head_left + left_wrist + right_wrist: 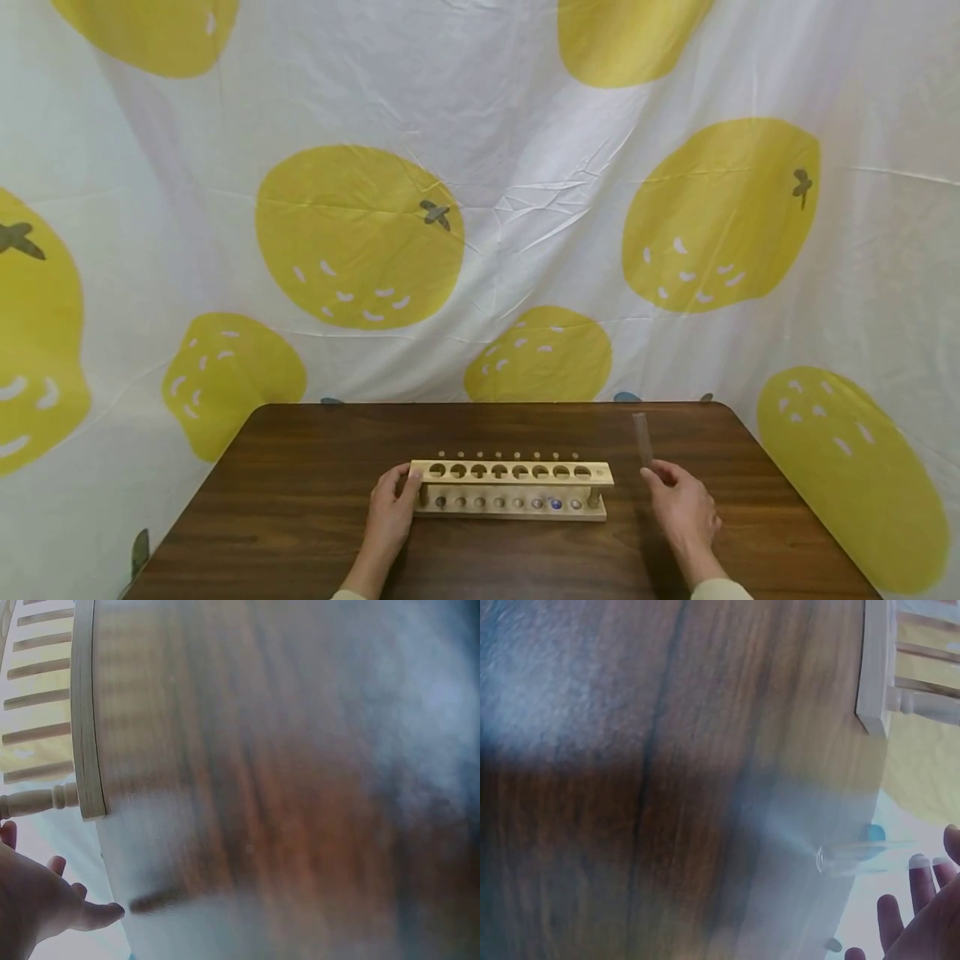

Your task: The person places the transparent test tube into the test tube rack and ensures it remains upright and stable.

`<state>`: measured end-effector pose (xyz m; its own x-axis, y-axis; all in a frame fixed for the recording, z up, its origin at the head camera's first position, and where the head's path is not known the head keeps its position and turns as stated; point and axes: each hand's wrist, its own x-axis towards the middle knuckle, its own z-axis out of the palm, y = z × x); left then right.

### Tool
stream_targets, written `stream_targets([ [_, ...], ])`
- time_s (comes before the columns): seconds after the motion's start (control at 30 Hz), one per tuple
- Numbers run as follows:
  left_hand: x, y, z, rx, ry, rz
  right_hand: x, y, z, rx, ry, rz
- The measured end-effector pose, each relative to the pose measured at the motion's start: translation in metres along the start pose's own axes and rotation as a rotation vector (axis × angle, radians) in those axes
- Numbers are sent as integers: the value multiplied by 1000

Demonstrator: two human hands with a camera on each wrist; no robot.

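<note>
A pale wooden test tube rack (517,514) stands on the table, with a row of round holes in its upper board and small hollows in its lower one. At its left end my left hand (392,507) holds the upper board, thumb in front. In the left wrist view the fingers of that hand (45,900) spread below the rack's turned post (37,801). To the right of the rack, apart from it, my right hand (684,508) pinches a clear test tube (642,437) that stands nearly upright. The right wrist view shows the tube's lower end (840,859) above the table.
A blue spot (556,504) shows in one hollow of the lower board. Short pegs (517,456) line the rack's back. The brown wood-grain table (315,467) ends at a white cloth (517,250) printed with yellow lemons.
</note>
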<state>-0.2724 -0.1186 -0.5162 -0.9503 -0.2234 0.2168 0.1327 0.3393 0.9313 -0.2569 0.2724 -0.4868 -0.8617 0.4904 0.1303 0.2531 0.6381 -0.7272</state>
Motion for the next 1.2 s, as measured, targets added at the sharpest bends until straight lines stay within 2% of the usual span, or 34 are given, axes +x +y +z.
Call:
stream_targets([
  [0.4, 0, 2, -1, 4, 0, 7, 0, -17, -6, 88, 55, -71],
  [0.6, -1, 3, -1, -34, -11, 30, -1, -24, -12, 129, 95, -96],
  [0.93, -1, 3, -1, -34, -14, 23, -1, -35, -19, 152, 150, -156],
  [1.2, -1, 2, -1, -23, -10, 22, -2, -49, -24, 172, 153, -196],
])
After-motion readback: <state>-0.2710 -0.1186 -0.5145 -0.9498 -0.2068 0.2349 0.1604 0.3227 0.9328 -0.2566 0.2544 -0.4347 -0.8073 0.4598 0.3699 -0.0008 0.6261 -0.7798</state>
